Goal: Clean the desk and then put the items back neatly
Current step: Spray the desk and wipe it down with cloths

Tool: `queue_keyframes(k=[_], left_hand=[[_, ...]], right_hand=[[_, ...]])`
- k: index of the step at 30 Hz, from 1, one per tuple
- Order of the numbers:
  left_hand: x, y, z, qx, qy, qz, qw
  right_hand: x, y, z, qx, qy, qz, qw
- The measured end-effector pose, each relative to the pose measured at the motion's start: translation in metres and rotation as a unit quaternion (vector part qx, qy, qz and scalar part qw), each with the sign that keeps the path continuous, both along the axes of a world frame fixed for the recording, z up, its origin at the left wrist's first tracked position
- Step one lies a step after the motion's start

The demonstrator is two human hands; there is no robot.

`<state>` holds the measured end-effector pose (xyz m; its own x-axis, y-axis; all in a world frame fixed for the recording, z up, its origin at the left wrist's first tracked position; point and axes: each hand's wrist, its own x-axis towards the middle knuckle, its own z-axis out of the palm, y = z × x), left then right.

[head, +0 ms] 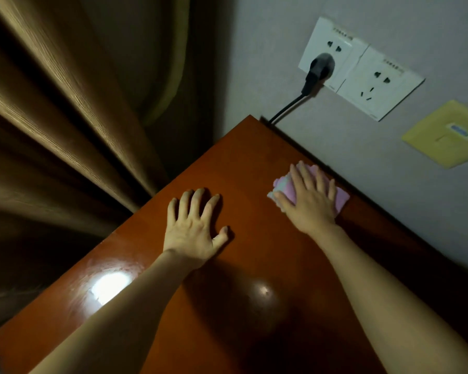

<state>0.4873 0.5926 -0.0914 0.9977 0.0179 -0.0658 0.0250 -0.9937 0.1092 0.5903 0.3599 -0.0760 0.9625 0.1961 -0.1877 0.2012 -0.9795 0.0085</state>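
Wipe step: right hand (310,199) lies flat, fingers straight, pressing the pink cloth (341,199) on the desk (243,168) near the back edge by the wall; left hand (193,226) is spread, fingertips braced on the wood, holding nothing. Keep pressure even, use overlapping strokes into the corner, and stay clear of the cord (285,107) dropping behind the desk.

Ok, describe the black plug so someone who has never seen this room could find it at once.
Start at the reddish-brown wooden desk and look up the grey wall behind its far corner to the two white socket plates side by side. The round black plug sits in the left plate, its black cable dropping behind the desk. The right plate has nothing plugged in.
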Motion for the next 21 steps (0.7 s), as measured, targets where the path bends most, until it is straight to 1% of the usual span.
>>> queue_keyframes(k=[2, 4, 6, 8, 10, 12, 14, 16, 19, 21], left_hand=[[0.001, 0.000, 0.000, 0.006, 0.001, -0.002, 1.000], [0.000, -0.001, 0.000, 0.011, 0.003, -0.007, 1.000], [0.001, -0.001, -0.001, 0.014, -0.002, -0.008, 1.000], [0.001, -0.001, -0.002, 0.013, -0.006, -0.010, 1.000], [0.001, -0.002, -0.002, 0.012, -0.008, -0.009, 1.000], [0.001, -0.002, -0.003, 0.010, -0.010, -0.008, 1.000], [0.001, -0.002, -0.002, 0.004, -0.011, -0.006, 1.000], [0.000, -0.002, -0.002, 0.001, -0.016, -0.004, 1.000], [-0.001, -0.002, 0.000, -0.003, -0.029, -0.003, 1.000], [-0.001, -0.002, 0.000, -0.004, -0.027, -0.003, 1.000]], right_hand=[[0.018, 0.020, -0.001, 0.008, -0.006, -0.041, 0.999], [0.026, 0.044, -0.002, 0.020, -0.004, -0.043, 0.999], [0.020, 0.064, -0.002, 0.022, 0.005, 0.006, 1.000], [-0.001, 0.071, -0.001, 0.021, 0.014, 0.077, 0.997], [-0.025, 0.059, 0.003, 0.013, 0.023, 0.139, 0.990], [-0.039, 0.029, 0.003, 0.006, 0.028, 0.164, 0.986], [-0.036, -0.002, 0.004, 0.005, 0.027, 0.123, 0.992], [-0.020, -0.017, 0.004, 0.002, 0.018, 0.046, 0.999], [0.016, 0.001, 0.001, 0.015, 0.010, -0.064, 0.998], [0.034, 0.029, -0.001, 0.033, 0.007, -0.093, 0.995]])
